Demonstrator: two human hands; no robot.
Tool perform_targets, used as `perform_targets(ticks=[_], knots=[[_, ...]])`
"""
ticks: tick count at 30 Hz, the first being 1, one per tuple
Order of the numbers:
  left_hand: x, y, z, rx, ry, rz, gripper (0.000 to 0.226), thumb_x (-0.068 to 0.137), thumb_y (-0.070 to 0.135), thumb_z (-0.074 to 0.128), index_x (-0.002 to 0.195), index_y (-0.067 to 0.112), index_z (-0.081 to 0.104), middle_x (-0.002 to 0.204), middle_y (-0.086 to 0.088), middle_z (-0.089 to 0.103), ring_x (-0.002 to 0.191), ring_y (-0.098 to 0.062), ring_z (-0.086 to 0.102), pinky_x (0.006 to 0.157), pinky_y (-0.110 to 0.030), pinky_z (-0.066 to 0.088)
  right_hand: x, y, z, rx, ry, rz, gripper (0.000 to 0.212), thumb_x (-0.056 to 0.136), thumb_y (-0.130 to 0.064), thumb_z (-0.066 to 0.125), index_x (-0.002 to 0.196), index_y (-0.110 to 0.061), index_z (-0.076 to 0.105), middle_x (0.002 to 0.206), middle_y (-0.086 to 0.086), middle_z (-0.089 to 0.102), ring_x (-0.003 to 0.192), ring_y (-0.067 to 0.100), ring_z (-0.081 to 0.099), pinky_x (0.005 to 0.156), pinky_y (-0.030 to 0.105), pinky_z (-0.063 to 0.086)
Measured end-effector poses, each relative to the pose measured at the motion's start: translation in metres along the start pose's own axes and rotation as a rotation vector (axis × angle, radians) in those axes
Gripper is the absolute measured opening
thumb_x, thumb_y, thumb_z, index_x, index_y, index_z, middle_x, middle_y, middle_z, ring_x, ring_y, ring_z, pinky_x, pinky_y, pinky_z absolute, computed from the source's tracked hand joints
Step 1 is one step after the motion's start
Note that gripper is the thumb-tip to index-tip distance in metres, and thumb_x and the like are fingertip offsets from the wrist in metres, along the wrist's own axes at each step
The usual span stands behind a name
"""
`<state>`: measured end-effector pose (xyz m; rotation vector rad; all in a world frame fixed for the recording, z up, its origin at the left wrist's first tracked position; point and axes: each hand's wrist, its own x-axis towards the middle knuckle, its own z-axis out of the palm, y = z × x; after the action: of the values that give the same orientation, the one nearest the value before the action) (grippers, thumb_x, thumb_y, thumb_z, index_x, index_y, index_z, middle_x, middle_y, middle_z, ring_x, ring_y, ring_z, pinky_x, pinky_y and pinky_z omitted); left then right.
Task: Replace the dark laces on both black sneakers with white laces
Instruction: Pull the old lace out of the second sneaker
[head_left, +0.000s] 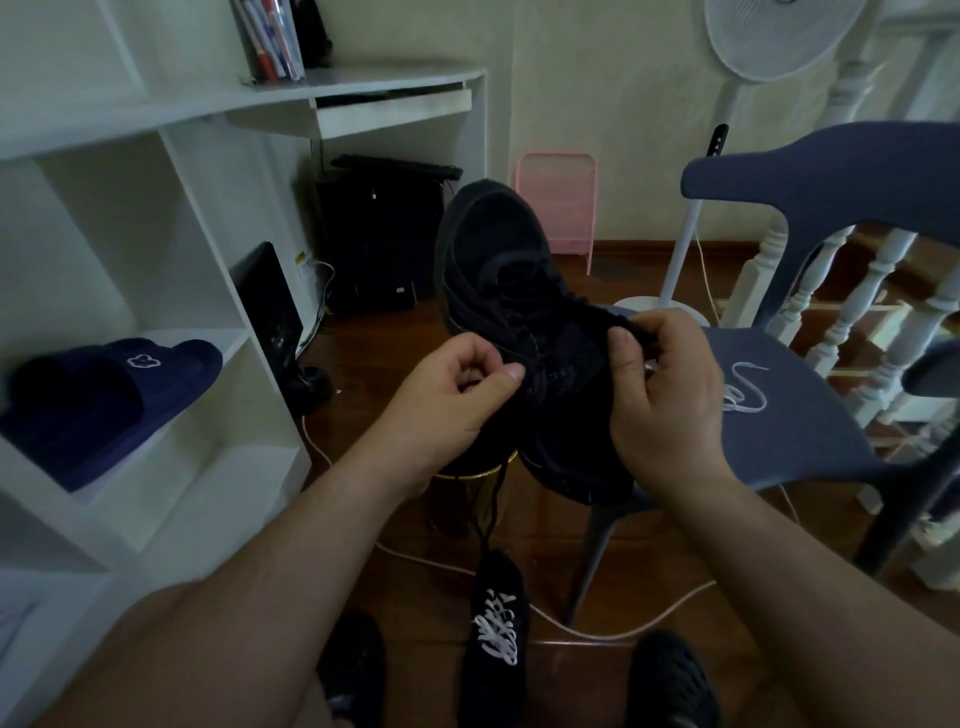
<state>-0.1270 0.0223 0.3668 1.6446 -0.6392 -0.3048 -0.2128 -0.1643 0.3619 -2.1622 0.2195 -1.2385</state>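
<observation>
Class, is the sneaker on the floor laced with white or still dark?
White: the floor sneaker shows white lace criss-crossed over its front.

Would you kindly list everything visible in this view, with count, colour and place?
sneaker in hand: 1, black, dark lace, held up mid-frame
dark lace: 1, hangs below the left hand
sneaker on floor: 1, black, white laces, bottom centre
white lace: 1, loose on the chair seat
chair: 1, blue-grey, right
shelf unit: 1, white, left
slippers: 2, navy, on a left shelf
computer tower: 1, black, under the desk
pink frame: 1, against the wall
fan: 1, white, top right
railing: 1, white, far right
cable: 1, white, on the floor
left hand: pinches the lace
right hand: fingers curled on the sneaker's lacing
</observation>
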Motion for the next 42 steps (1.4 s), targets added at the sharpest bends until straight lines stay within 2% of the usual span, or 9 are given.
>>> perform_targets(ticks=[8, 13, 21, 24, 28, 32, 36, 38, 42], knots=[[-0.007, 0.003, 0.009, 0.278, 0.083, 0.046, 0.044, 0.076, 0.049, 0.083, 0.103, 0.039, 0.050, 0.101, 0.009, 0.055, 0.085, -0.004, 0.056, 0.071, -0.019, 0.047, -0.005, -0.004, 0.005, -0.003, -0.004, -0.126, 0.011, 0.105, -0.015, 0.053, 0.101, -0.006, 0.053, 0.095, 0.003, 0.047, 0.082, 0.009, 0.042, 0.074, 0.013, 0.035], [-0.014, 0.001, 0.016, 0.576, 0.305, 0.385, 0.018, 0.096, 0.027, 0.071, 0.110, 0.031, 0.061, 0.103, 0.016, 0.055, 0.088, -0.003, 0.056, 0.068, -0.019, 0.046, -0.005, -0.005, 0.010, 0.003, 0.016, -0.122, 0.013, 0.105, -0.017, 0.050, 0.101, -0.004, 0.052, 0.096, 0.004, 0.046, 0.082, 0.013, 0.043, 0.073, 0.025, 0.036], [-0.013, -0.002, 0.007, 0.724, 0.410, 0.657, 0.017, 0.089, 0.001, 0.071, 0.100, 0.013, 0.076, 0.113, -0.003, 0.061, 0.099, -0.012, 0.060, 0.078, -0.025, 0.054, -0.003, -0.012, 0.006, 0.061, 0.045, -0.003, 0.006, 0.106, -0.025, 0.046, 0.101, -0.022, 0.043, 0.095, 0.000, 0.049, 0.083, 0.013, 0.047, 0.070, 0.017, 0.036], [-0.007, -0.001, -0.004, 0.766, 0.428, 0.665, 0.016, 0.090, 0.004, 0.072, 0.101, 0.013, 0.078, 0.116, -0.002, 0.062, 0.100, -0.013, 0.061, 0.077, -0.030, 0.056, -0.001, -0.010, 0.004, 0.044, 0.071, 0.024, 0.009, 0.105, -0.025, 0.043, 0.098, -0.019, 0.045, 0.093, 0.002, 0.050, 0.083, 0.016, 0.048, 0.071, 0.027, 0.034], [-0.001, 0.003, -0.004, 0.724, 0.482, 0.575, 0.026, 0.095, 0.007, 0.063, 0.117, 0.019, 0.069, 0.116, 0.006, 0.059, 0.101, -0.003, 0.055, 0.082, -0.008, 0.043, 0.003, -0.010, 0.008, 0.049, 0.073, 0.136, 0.016, 0.104, -0.028, 0.039, 0.096, -0.016, 0.047, 0.093, 0.001, 0.049, 0.083, 0.017, 0.047, 0.072, 0.028, 0.032], [0.006, -0.001, -0.002, 0.582, 0.494, 0.383, 0.020, 0.102, 0.020, 0.058, 0.121, 0.024, 0.060, 0.105, 0.012, 0.059, 0.089, -0.001, 0.055, 0.073, -0.005, 0.040, 0.001, -0.015, 0.012, 0.090, 0.081, 0.123, 0.015, 0.103, -0.026, 0.041, 0.094, -0.016, 0.048, 0.089, 0.000, 0.050, 0.080, 0.016, 0.047, 0.068, 0.028, 0.036], [0.006, -0.002, -0.005, 0.552, 0.503, 0.406, 0.013, 0.102, 0.017, 0.058, 0.112, 0.022, 0.064, 0.094, 0.010, 0.062, 0.083, -0.003, 0.058, 0.067, -0.014, 0.043, 0.005, -0.011, 0.014, 0.103, -0.142, 0.257, 0.021, 0.103, -0.026, 0.047, 0.083, -0.024, 0.043, 0.073, -0.003, 0.046, 0.062, 0.009, 0.039, 0.057, 0.027, 0.030], [0.003, -0.002, -0.003, 0.611, 0.482, 0.408, 0.011, 0.101, 0.017, 0.059, 0.109, 0.022, 0.065, 0.089, 0.013, 0.058, 0.079, -0.004, 0.055, 0.066, -0.014, 0.042, 0.007, -0.006, 0.015, 0.088, -0.246, 0.294, 0.008, 0.098, -0.022, 0.053, 0.092, -0.026, 0.049, 0.087, -0.003, 0.052, 0.072, 0.009, 0.046, 0.064, 0.030, 0.036], [0.000, -0.003, 0.000, 0.716, 0.450, 0.382, 0.007, 0.100, 0.025, 0.058, 0.106, 0.023, 0.063, 0.087, 0.014, 0.054, 0.079, -0.006, 0.050, 0.061, -0.026, 0.043, 0.004, -0.014, 0.012, -0.027, -0.270, 0.047, 0.037, 0.094, -0.017, 0.053, 0.127, -0.030, 0.062, 0.118, -0.007, 0.049, 0.110, 0.012, 0.049, 0.093, 0.029, 0.043]])
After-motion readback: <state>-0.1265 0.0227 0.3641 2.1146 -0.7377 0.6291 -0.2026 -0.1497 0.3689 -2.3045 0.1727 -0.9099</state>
